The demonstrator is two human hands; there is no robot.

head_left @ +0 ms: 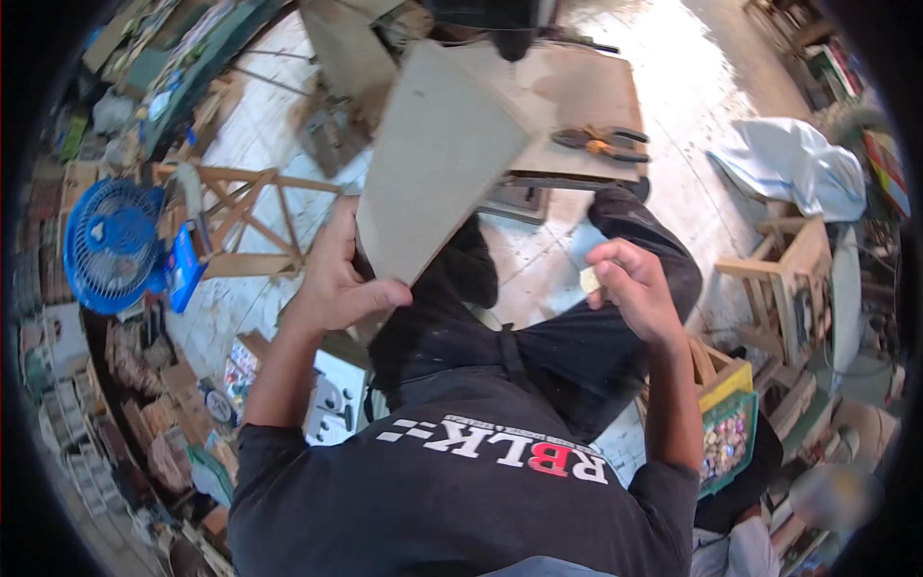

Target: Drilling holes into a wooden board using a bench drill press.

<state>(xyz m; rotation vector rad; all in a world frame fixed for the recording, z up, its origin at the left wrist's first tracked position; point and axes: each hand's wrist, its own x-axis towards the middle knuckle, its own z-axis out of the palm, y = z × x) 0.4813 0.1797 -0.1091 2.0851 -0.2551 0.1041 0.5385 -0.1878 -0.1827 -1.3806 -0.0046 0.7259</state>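
My left hand point(341, 274) grips a large pale, angular board point(433, 154) by its lower left edge, thumb on the near corner, holding it slanted above my lap. My right hand point(630, 284), right of the board and over my thigh, pinches a small pale yellow piece point(589, 279); its exact shape is unclear. Beyond both hands, pliers point(601, 144) with black and orange handles lie on a low wooden work surface point(577, 87), partly behind the board.
A blue fan point(111, 240) and wooden frames point(240, 221) stand left. At right are a white-covered item point(779, 163), a wooden stool point(788, 288) and a green crate point(721, 447) of small pieces. Another person point(750, 543) is at lower right. Scraps crowd the left edge.
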